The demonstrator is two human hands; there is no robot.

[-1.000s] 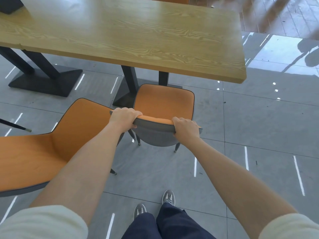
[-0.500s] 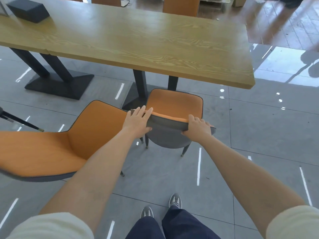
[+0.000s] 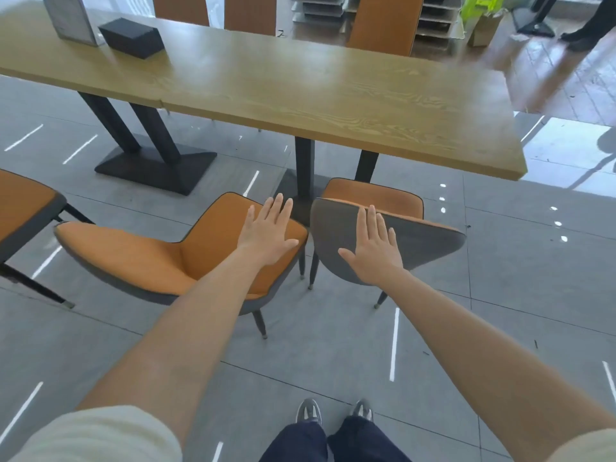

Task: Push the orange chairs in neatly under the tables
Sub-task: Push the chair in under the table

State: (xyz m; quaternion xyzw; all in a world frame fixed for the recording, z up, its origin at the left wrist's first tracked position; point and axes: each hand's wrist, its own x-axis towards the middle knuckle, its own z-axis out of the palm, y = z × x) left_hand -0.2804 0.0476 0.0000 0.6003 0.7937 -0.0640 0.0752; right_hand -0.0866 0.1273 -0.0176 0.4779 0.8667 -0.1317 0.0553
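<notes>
An orange chair with a grey back (image 3: 423, 241) stands at the right end of the long wooden table (image 3: 333, 95), its seat partly under the tabletop. My right hand (image 3: 373, 248) lies flat and open in front of its grey backrest, fingers spread. A second orange chair (image 3: 140, 255) stands turned sideways to its left, out from the table. My left hand (image 3: 266, 231) hovers open over that chair's backrest, holding nothing. A third orange chair (image 3: 23, 208) shows at the left edge.
A black box (image 3: 131, 36) and a grey stand (image 3: 70, 18) sit on the table's far left. Black table bases (image 3: 156, 161) stand on the grey tile floor. More orange chair backs (image 3: 383, 25) line the far side. A person's legs (image 3: 590, 25) stand far right.
Both hands have let go of the right chair's backrest top and opened flat. The left hand moved left over the sideways chair. The view has pulled back and up.
</notes>
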